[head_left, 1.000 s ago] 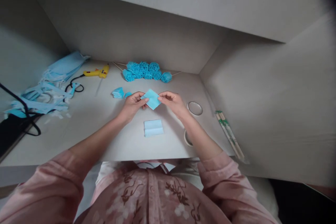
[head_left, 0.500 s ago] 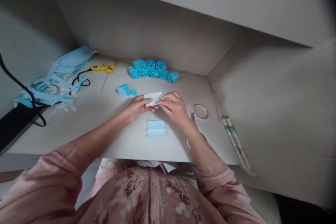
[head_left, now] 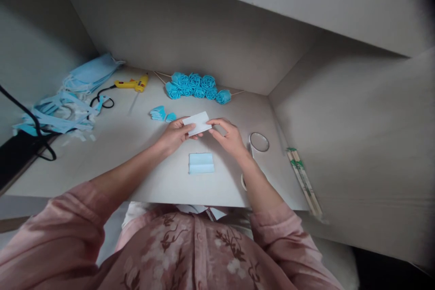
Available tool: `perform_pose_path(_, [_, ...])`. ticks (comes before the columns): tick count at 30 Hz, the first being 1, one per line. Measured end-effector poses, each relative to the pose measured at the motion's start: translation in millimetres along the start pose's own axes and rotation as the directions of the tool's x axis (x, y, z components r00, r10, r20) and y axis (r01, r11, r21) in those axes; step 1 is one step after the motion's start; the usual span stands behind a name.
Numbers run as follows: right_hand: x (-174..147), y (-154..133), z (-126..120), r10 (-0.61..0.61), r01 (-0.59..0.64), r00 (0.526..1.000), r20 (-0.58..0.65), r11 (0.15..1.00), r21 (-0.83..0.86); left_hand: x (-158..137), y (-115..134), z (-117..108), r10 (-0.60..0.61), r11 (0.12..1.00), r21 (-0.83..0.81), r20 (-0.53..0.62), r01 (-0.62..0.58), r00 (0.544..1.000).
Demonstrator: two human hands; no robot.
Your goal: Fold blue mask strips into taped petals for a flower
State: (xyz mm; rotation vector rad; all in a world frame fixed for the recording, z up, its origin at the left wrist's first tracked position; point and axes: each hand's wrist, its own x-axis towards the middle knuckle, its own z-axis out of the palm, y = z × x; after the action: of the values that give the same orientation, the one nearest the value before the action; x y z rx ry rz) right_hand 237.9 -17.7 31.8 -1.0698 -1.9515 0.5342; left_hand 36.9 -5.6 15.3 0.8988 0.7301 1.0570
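A small white rectangle of mask fabric [head_left: 199, 122] is held above the table between both hands. My left hand [head_left: 177, 134] is closed on its left side, thumb on top and fingers underneath. The thumb and fingertips of my right hand [head_left: 228, 135] pinch its right edge. On the table just below lies a folded light blue fabric piece [head_left: 201, 163] with a crease across it. Small cut blue petals [head_left: 157, 113] lie in a fanned stack beyond my left hand.
Blue fabric roses [head_left: 194, 86] on sticks lie along the back. A yellow glue gun [head_left: 136, 83], face masks [head_left: 91, 72] and cut mask strips [head_left: 61, 113] are at left. To the right are a tape ring [head_left: 259, 142] and packed wooden sticks [head_left: 303, 182].
The white fabric piece has tilted, its right end turning so that more of its flat face shows. My right fingers have shifted to its right edge.
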Motion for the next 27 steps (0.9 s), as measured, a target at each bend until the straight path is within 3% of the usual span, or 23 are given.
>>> perform_pose_path(7, [0.9,-0.7,4.1,0.099,-0.097,0.994,-0.05,0.995,0.033,-1.2,-5.1,-0.3,0.065,0.992,0.103,0.053,-0.07,0.996])
perform_pose_path(16, [1.3,-0.7,7.0,0.089,-0.087,0.992,-0.091,0.996,0.023,-4.0,-3.4,4.8,0.093,0.982,0.161,0.019,-0.095,0.996])
perform_pose_path(27, [0.2,-0.9,7.5,0.182,-0.177,0.983,-0.026,0.975,0.134,-3.0,-5.0,2.9,0.161,0.935,0.324,-0.034,-0.142,0.986])
